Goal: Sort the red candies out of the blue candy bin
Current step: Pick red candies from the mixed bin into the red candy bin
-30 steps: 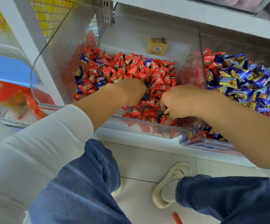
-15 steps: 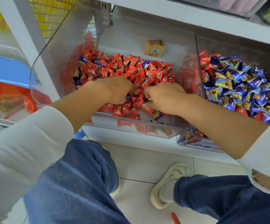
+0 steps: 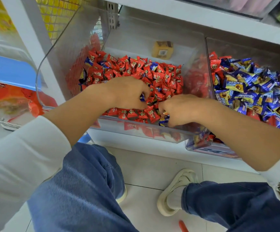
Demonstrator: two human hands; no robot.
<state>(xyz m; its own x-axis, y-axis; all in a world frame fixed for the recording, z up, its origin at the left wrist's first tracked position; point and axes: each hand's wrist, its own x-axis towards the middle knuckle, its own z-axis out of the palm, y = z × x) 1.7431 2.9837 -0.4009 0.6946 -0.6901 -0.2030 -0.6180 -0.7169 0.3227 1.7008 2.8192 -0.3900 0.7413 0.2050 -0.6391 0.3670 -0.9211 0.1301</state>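
Red candies (image 3: 132, 67) fill the clear middle bin (image 3: 79, 39), and that is where both hands are working right now. Left hand (image 3: 127, 92) is curled down into the heap, and a scrap of blue wrapper (image 3: 142, 97) peeks out from under its fingers, so it looks to be pinching a blue piece, though the fingertips themselves are hidden. Right hand (image 3: 181, 109) is down at the front lip of the bin, fingers bunched tight round a small clutch of wrappers, blue and yellow showing at the knuckles (image 3: 164, 120).

Over on the right, the blue bin (image 3: 208, 67) sits touching the middle one, heaped with blue candies (image 3: 253, 91), and there are strays in it: reds (image 3: 214, 64) at the back left corner, more red down the front and near the forearm. So the job is far from done.

The step in hand seems to be tidying the red side, pulling blues out of the red pile, rather than lifting reds from the blue one. A few blues (image 3: 154, 65) remain scattered across the red heap too.

Next move, by the look of it: carry what each hand holds across the wall to the blue heap, let go there, then pick at the reds near that back corner. It calls for a fine pinch, as the wrappers are slippery and packed close.
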